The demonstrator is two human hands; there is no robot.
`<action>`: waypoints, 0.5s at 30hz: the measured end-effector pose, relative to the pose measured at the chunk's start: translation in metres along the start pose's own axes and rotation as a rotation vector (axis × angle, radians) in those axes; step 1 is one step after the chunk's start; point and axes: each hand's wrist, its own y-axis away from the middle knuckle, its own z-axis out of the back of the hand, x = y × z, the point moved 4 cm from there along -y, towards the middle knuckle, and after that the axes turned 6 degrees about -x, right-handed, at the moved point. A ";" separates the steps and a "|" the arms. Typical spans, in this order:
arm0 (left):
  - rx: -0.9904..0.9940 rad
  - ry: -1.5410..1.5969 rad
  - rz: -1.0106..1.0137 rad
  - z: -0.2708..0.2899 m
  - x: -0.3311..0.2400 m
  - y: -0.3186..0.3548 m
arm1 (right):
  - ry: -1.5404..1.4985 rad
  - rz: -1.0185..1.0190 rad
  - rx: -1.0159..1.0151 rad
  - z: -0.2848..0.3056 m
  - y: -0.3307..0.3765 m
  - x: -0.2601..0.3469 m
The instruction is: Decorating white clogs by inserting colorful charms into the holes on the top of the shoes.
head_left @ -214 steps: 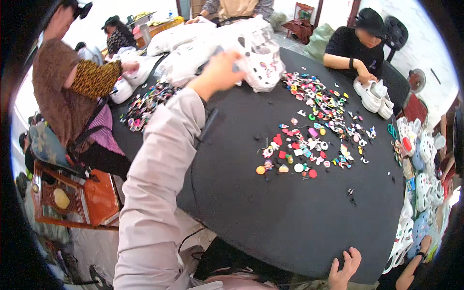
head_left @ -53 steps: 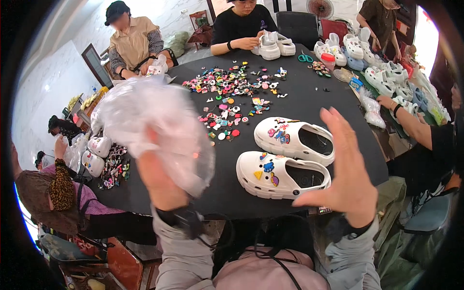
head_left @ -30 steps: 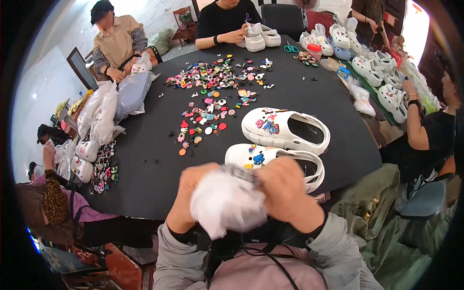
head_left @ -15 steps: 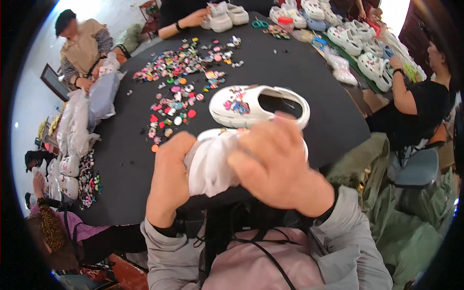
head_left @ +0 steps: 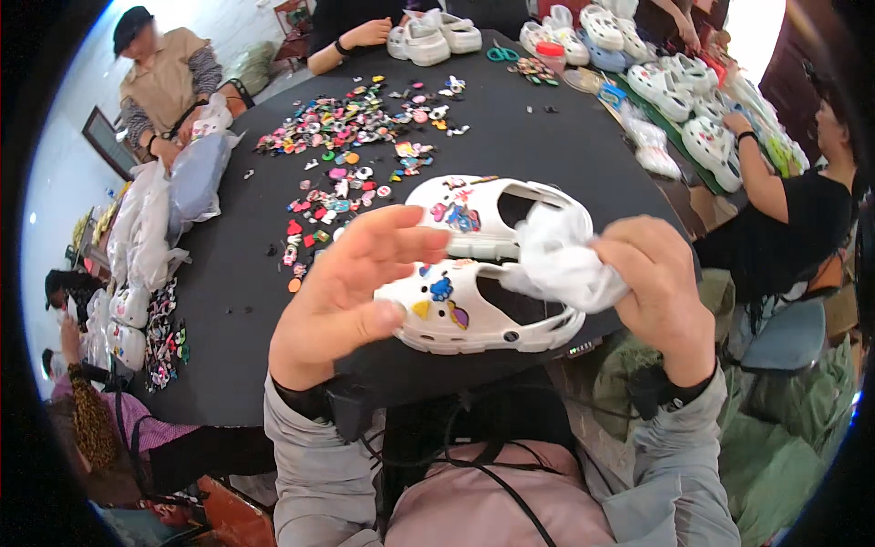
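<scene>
Two white clogs lie side by side on the black table in front of me. The nearer clog (head_left: 483, 339) carries colourful charms on its toe, among them a blue one and a yellow one. Behind it, the farther clog (head_left: 428, 196) also has charms on its upper. My left hand (head_left: 351, 296) is open, fingers spread, beside the toes of both clogs; its thumb overlaps the nearer toe. My right hand (head_left: 656, 283) is closed on a crumpled white plastic bag (head_left: 565, 260), which hangs over the heel openings of the clogs.
Loose charms (head_left: 333, 123) are scattered over the table's far left. Other white clogs (head_left: 661, 91) stand at the right, near a co-worker's hand (head_left: 736, 123). Scissors (head_left: 501, 53) and a red-lidded jar (head_left: 550, 56) lie at the back. Bagged shoes (head_left: 141, 219) line the left edge.
My right hand has moved right with the white plastic bag, uncovering the nearer clog. My left hand has let go of the bag and spread its fingers.
</scene>
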 end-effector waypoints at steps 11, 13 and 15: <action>-0.110 -0.629 0.294 0.067 0.082 0.034 | -0.128 0.129 0.793 -0.052 -0.011 0.011; -0.113 -0.442 0.315 0.065 0.084 0.033 | -0.133 0.185 0.771 -0.064 -0.015 0.019; -0.113 -0.498 0.323 0.066 0.081 0.033 | -0.128 0.201 0.741 -0.073 -0.016 0.025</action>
